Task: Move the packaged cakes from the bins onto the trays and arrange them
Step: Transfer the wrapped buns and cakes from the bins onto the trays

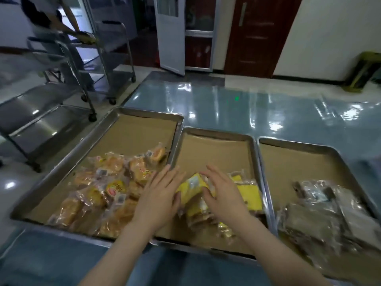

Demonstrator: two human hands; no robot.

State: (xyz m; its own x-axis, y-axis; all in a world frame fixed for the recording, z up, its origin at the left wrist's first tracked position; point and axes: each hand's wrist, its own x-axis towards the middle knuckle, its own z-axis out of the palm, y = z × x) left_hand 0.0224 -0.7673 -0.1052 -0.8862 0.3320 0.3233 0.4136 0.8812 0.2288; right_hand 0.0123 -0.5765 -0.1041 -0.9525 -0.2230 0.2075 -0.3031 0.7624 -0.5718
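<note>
My left hand (160, 195) lies flat and open, palm down with its fingers straight, over the seam between two trays, and its thumb touches the edge of a yellow packaged cake (192, 185). My right hand (222, 196) is spread over that same pack with its fingers lightly bent and the thumb against the wrapper. The blur keeps me from telling whether it really grips the pack. The pack tilts up between my two hands, above the middle tray (216, 134).

More yellow packs (249, 195) lie in a loose heap under and beside my right hand. The left tray (66, 162) holds a jumbled pile of golden-orange cakes (103, 186) in clear wrappers. The right tray (299, 144) carries darker, greyish packs (321, 215), which are blurred. All three trays are lined with brown paper (134, 137) and sit side by side on a blue surface (51, 256).

Beyond them is a glossy floor (226, 104). A steel trolley (41, 120) stands at the left, and another person (47, 21) is at a rack behind it.
</note>
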